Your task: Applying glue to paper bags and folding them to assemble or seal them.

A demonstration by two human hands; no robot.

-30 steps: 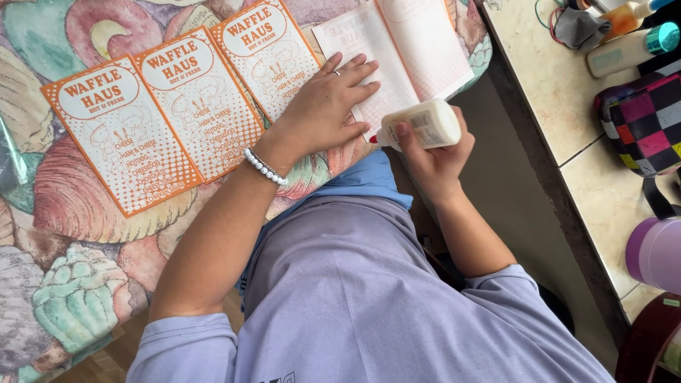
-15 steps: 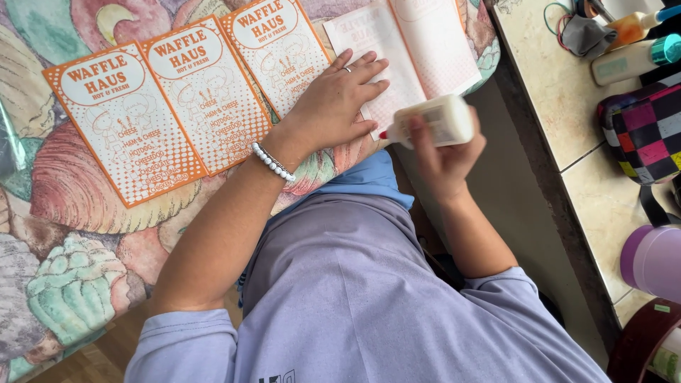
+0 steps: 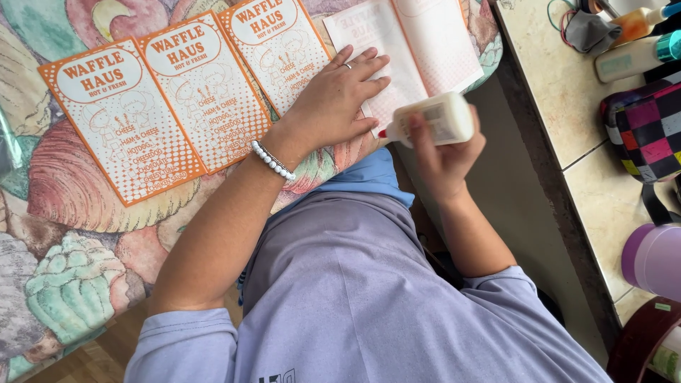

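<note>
Glue bottle [image 3: 434, 119]: white, lying roughly horizontal in the air, red tip pointing toward 9 o'clock, just off the lower edge of the open sheet [image 3: 408, 50]. Right hand [image 3: 443, 152] is wrapped around the bottle from below, fingers curled over its body, a firm closed grip. The tip sits just beside the left hand's little finger; whether it touches the paper cannot be told.

Left hand [image 3: 333, 103]: flat, fingers spread and extended toward 1 o'clock, palm pressing down on the sheet's left part and the edge of the nearest card [image 3: 277, 50]. It grasps nothing. Ring on one finger; bead bracelet [image 3: 273, 159] at the wrist.

Three orange-and-white printed cards lie side by side at 9 to 11 o'clock of the left hand, on a cloth [image 3: 71, 284] with shell pattern.

At 3 o'clock of the bottle: tiled counter [image 3: 603, 184] with a checkered pouch [image 3: 649, 131], a purple cup [image 3: 652, 259] and a second bottle [image 3: 631, 58], well apart from both hands.
</note>
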